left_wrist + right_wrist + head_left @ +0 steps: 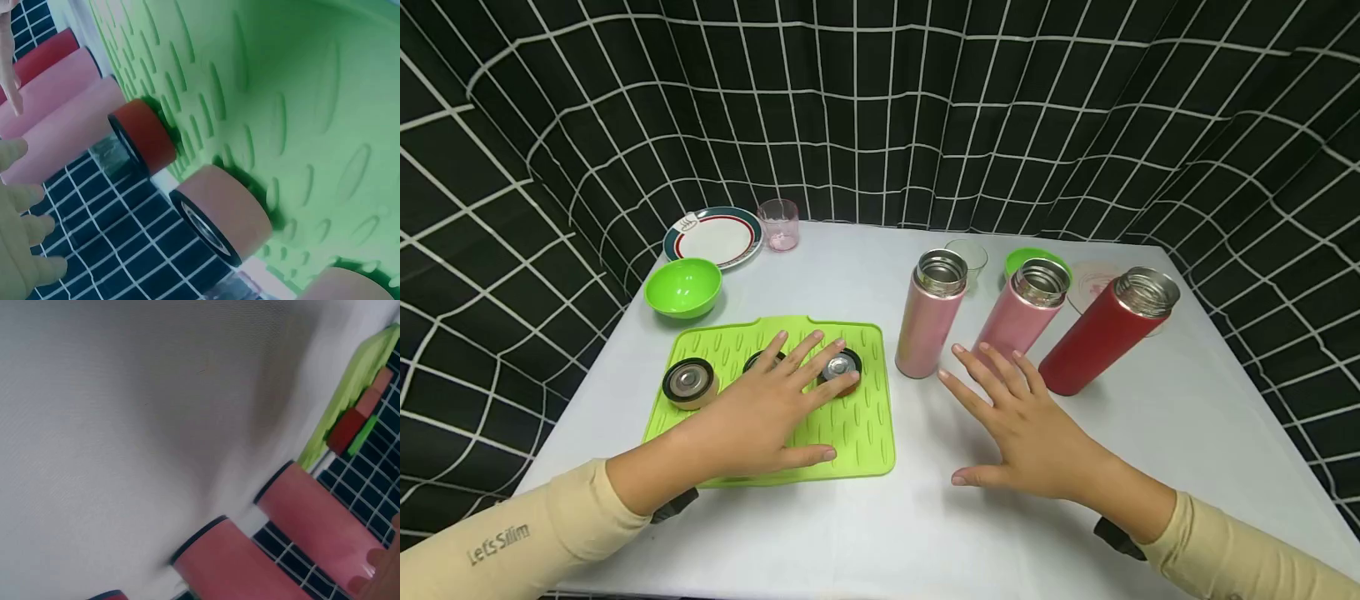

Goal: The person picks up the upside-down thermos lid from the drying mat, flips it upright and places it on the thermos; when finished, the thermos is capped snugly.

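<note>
Three lidless flasks stand upright on the white table [1187,417]: a pale pink one [928,321], a pink one [1022,321] and a red one [1101,333]. Their lids lie on a green ribbed mat [861,425]: a pink lid [689,382] at the left, a middle lid [760,362] mostly hidden, and a red lid [841,369]. My left hand [820,408] spreads flat over the two right lids with straight fingers; whether it touches them I cannot tell. My right hand [977,425] is open, palm down, just in front of the pink flasks. The left wrist view shows the red lid [140,134] and a pink lid [222,212].
A green bowl [683,287], a rimmed plate [712,237] and a pink cup [778,223] sit at the back left. Behind the flasks are a clear glass [967,257], a second green bowl [1026,257] and a pale disc [1093,279]. A black grid curtain surrounds the table.
</note>
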The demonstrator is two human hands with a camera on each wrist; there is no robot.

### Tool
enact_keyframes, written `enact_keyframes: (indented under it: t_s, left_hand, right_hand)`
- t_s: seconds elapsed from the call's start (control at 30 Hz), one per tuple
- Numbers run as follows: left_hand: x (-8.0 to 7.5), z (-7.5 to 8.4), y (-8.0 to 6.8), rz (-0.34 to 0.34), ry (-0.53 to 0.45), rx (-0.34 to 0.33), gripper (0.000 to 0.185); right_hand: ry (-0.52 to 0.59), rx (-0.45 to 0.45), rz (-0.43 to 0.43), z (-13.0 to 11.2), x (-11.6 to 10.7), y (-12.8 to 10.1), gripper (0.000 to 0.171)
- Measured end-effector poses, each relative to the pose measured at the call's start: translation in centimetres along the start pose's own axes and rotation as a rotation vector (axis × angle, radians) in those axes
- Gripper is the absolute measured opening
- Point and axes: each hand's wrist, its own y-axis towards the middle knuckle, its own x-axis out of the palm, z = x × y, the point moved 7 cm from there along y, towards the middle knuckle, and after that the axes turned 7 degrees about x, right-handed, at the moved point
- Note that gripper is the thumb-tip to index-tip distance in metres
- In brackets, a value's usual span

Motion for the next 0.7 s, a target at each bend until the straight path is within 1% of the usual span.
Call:
enact_keyframes:
  t_s: [0.07, 0.1, 0.13, 0.2, 0.27, 0.3, 0.33, 0.37, 0.43, 0.5, 0.57, 0.6, 0.63, 0.7]
  left_hand:
    - [-0.3, -0.4, -0.3, -0.014, -0.028, -0.016, 0.081]
    - [-0.5, -0.7, -0.5, -0.001, -0.058, -0.024, 0.078]
    - [-0.8, -1.1, -0.7, 0.019, -0.091, -0.034, 0.074]
    - [-1.4, -2.2, -1.2, 0.089, -0.150, -0.050, 0.062]
    - [-1.7, -3.8, -1.8, 0.154, -0.187, -0.079, 0.047]
    - [-1.7, -4.7, -2.1, 0.175, -0.197, -0.104, 0.042]
    - [-1.6, -5.8, -2.6, 0.177, -0.197, -0.139, 0.039]
    - [-1.3, -7.0, -3.2, 0.166, -0.190, -0.180, 0.041]
    - [-0.5, -9.3, -4.7, 0.096, -0.186, -0.294, 0.053]
    - [0.7, -11.5, -6.6, -0.006, -0.180, -0.411, 0.072]
    - [2.0, -13.2, -8.3, -0.110, -0.184, -0.506, 0.087]
    - [2.6, -13.8, -9.1, -0.152, -0.195, -0.541, 0.090]
    - [3.2, -14.3, -9.7, -0.186, -0.211, -0.564, 0.088]
    - [4.1, -15.0, -10.6, -0.227, -0.262, -0.595, 0.081]
  right_hand:
    - [0.035, 0.004, 0.004, -0.1, -0.1, 0.1, 0.107]
    - [0.060, 0.006, 0.004, -0.1, -0.2, 0.2, 0.105]
    - [0.081, 0.006, 0.005, 0.0, -0.3, 0.3, 0.102]
    - [0.124, 0.004, 0.015, 0.1, -0.5, 0.5, 0.097]
    - [0.164, -0.003, 0.026, 0.2, -0.5, 0.6, 0.092]
    - [0.176, -0.008, 0.032, 0.3, -0.5, 0.6, 0.090]
    - [0.189, -0.013, 0.037, 0.3, -0.4, 0.6, 0.088]
    - [0.199, -0.020, 0.038, 0.4, -0.3, 0.7, 0.086]
    - [0.216, -0.034, 0.028, 0.3, 0.0, 0.7, 0.084]
    - [0.232, -0.044, 0.013, 0.1, 0.5, 0.8, 0.083]
    - [0.243, -0.052, 0.000, 0.0, 1.0, 0.9, 0.083]
    - [0.247, -0.056, -0.003, 0.0, 1.1, 1.0, 0.082]
    - [0.253, -0.060, -0.004, 0.0, 1.3, 1.0, 0.082]
    - [0.252, -0.064, -0.004, -0.1, 1.5, 1.2, 0.081]
